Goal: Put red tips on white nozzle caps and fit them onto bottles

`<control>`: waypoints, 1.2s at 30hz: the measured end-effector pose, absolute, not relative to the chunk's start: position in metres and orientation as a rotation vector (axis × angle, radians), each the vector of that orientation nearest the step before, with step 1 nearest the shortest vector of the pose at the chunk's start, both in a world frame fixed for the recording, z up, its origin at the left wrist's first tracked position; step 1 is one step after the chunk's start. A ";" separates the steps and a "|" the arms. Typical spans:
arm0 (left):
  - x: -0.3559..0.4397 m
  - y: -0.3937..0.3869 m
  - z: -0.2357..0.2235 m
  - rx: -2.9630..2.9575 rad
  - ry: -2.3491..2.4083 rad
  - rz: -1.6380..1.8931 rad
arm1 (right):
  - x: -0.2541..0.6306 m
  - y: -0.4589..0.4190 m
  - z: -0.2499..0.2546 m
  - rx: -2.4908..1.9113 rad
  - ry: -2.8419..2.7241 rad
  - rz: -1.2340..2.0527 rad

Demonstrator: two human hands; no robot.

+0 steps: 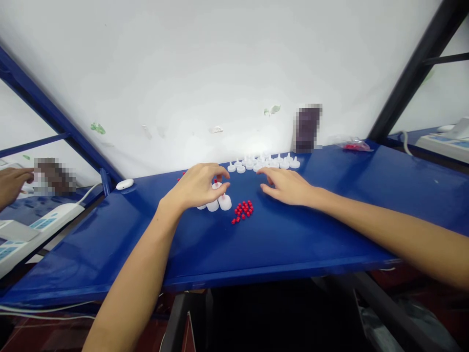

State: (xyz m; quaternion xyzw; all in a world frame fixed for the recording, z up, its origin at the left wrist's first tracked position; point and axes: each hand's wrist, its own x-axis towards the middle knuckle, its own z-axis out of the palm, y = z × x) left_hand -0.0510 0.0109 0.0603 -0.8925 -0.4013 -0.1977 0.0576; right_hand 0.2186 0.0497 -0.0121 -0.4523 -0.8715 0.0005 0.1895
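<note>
My left hand (200, 186) is above a small group of white caps with red tips (224, 202), its thumb and index finger apart and nothing visible between them. The hand hides part of that group. Just right of it lies a loose cluster of small red caps (244, 210) on the blue table. Farther back, several white nozzle caps (284, 164) stand in a crowd, spouts pointing up. My right hand (286, 186) is at the near side of these nozzle caps, thumb and index finger apart. I cannot tell whether its fingertips touch one.
The blue table (293, 239) runs along a white wall. A white oval case (125, 184) lies at the left, near a power strip (47, 227). At the back right are a blurred dark object (307, 128) and a clear bag with red pieces (353, 145). Metal posts stand at both sides.
</note>
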 end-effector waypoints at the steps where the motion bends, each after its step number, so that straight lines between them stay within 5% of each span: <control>1: -0.049 0.010 0.060 -2.656 -1.202 -0.664 | 0.220 0.053 -0.014 -1.341 -2.474 -0.013; 17: -0.029 0.001 0.052 -2.782 -1.130 -0.928 | 0.220 0.077 -0.021 -1.650 -2.433 -0.053; 24: -0.010 -0.006 0.040 -2.981 -0.992 -0.530 | 0.223 0.071 -0.017 -1.615 -2.456 -0.028; 36: -0.027 -0.019 0.054 -3.056 -1.621 0.245 | 0.226 0.065 -0.011 -1.629 -2.430 -0.104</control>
